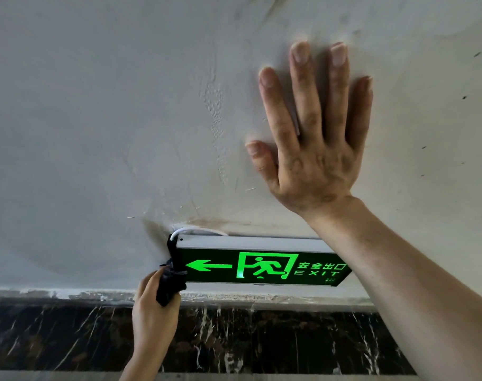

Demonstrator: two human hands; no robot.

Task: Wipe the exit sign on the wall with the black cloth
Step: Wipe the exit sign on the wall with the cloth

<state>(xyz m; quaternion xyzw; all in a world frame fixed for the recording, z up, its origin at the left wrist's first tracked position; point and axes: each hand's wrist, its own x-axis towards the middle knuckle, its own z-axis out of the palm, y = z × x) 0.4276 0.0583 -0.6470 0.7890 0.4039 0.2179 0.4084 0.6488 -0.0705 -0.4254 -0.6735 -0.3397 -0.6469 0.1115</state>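
Note:
The exit sign (262, 266) is a long black box with a glowing green arrow, running figure and the word EXIT, mounted low on the grey wall. My left hand (152, 312) grips a bunched black cloth (169, 281) and presses it against the sign's left end. My right hand (308, 133) lies flat on the wall above the sign, fingers spread, holding nothing. My right forearm crosses in front of the sign's right end and hides it.
A white cable (196, 230) loops out of the wall at the sign's top left corner. Below the sign runs a dark marble skirting (262, 339) with a rough plaster edge. The wall (97, 119) is stained and uneven.

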